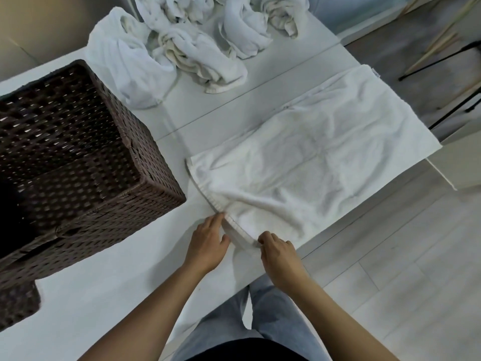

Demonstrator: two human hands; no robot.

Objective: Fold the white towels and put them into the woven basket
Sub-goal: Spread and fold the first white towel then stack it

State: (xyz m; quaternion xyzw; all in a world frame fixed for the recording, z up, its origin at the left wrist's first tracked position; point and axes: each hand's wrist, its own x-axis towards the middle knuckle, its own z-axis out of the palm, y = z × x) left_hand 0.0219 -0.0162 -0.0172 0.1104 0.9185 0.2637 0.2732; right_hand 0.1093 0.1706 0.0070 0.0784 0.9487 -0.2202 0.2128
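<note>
Both hands (242, 246) pinch the creased white towel's (320, 162) ribbed hem.

Both forearms are bare, no sleeves showing. Light blue jeans (273, 321) cover the legs. The top (244, 351) looks black, perhaps.
</note>
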